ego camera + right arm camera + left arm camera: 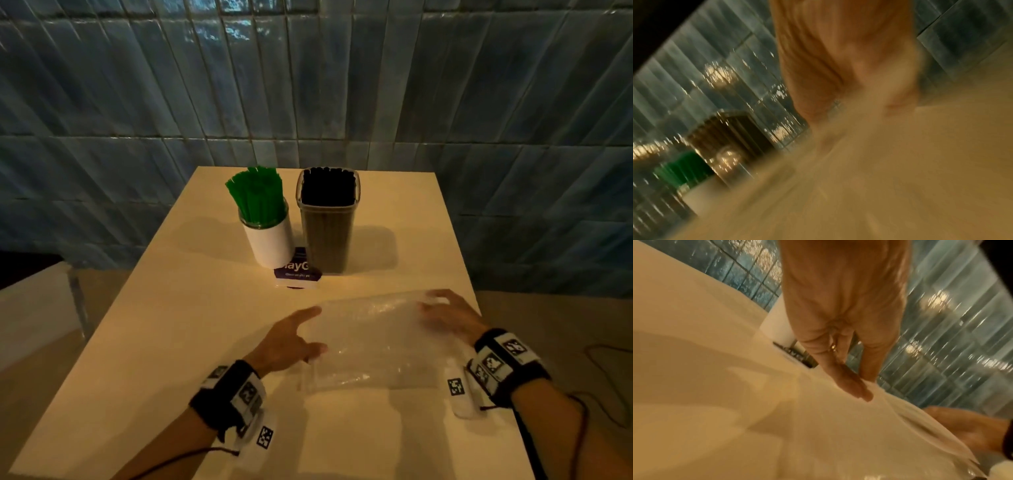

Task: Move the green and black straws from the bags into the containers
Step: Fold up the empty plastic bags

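Green straws (256, 195) stand in a white round container (270, 245) at the table's far middle. To its right, black straws (328, 186) fill a clear square container (327, 240). A clear plastic bag (376, 339) lies flat near the front edge, and I see no straws in it. My left hand (291, 339) rests on the bag's left edge with straight fingers (849, 381). My right hand (445, 317) lies spread on the bag's far right corner. The right wrist view is badly blurred, showing only the green straws (684, 167) and the dark container (731, 134).
A purple printed card (297, 274) lies flat in front of the two containers. The white table (171, 342) stands against a blue tiled wall (308, 85). A second pale surface (34, 301) is off to the left. A cable (609, 359) lies on the floor at right.
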A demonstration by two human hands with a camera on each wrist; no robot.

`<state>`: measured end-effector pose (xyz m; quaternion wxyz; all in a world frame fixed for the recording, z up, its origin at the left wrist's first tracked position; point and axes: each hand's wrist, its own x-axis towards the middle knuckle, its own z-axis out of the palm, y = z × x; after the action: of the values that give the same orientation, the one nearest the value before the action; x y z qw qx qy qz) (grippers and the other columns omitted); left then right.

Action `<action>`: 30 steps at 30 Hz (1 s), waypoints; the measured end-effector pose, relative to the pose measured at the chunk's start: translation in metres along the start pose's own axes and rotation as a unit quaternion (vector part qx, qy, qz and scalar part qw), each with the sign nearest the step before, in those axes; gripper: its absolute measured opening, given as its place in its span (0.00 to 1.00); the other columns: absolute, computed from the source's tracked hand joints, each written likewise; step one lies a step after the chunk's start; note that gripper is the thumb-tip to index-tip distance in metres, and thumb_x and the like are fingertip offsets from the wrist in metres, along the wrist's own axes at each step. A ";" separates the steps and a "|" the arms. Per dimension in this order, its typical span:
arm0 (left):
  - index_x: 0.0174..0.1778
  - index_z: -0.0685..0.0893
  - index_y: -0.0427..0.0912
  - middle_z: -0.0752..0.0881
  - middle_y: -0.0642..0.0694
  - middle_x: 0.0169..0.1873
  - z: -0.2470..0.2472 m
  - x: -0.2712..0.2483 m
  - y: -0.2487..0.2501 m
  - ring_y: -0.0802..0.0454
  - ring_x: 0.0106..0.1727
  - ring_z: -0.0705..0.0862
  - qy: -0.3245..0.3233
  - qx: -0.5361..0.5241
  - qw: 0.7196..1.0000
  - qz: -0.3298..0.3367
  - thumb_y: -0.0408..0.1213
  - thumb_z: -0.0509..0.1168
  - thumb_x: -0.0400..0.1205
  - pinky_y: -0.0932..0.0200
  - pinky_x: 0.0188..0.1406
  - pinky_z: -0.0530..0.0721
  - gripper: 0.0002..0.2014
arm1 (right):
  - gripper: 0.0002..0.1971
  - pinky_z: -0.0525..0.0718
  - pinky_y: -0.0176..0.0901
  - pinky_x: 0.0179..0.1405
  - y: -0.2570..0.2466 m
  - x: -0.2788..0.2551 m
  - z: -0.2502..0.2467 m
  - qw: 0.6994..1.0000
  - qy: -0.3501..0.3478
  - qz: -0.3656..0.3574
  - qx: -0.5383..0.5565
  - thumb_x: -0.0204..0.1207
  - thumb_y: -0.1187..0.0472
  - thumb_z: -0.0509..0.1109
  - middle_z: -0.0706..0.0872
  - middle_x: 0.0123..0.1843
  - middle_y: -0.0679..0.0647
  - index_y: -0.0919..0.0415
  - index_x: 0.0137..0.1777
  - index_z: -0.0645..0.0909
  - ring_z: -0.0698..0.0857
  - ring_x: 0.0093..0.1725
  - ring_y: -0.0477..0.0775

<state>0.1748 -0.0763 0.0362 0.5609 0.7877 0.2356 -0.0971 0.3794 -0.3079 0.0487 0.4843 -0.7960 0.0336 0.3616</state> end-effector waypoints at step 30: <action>0.39 0.82 0.58 0.81 0.47 0.57 0.030 0.016 -0.048 0.48 0.55 0.83 0.176 0.025 0.984 -0.014 0.34 0.71 0.70 0.55 0.57 0.83 0.12 | 0.34 0.75 0.43 0.53 0.064 0.015 0.022 0.994 0.067 -0.050 -0.070 0.67 0.75 0.75 0.81 0.56 0.59 0.56 0.71 0.69 0.79 0.54 0.56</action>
<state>0.1691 -0.0874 -0.0209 0.4893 0.8029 0.3393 0.0297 0.3522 -0.3193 -0.0137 0.4416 -0.8510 0.0013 0.2842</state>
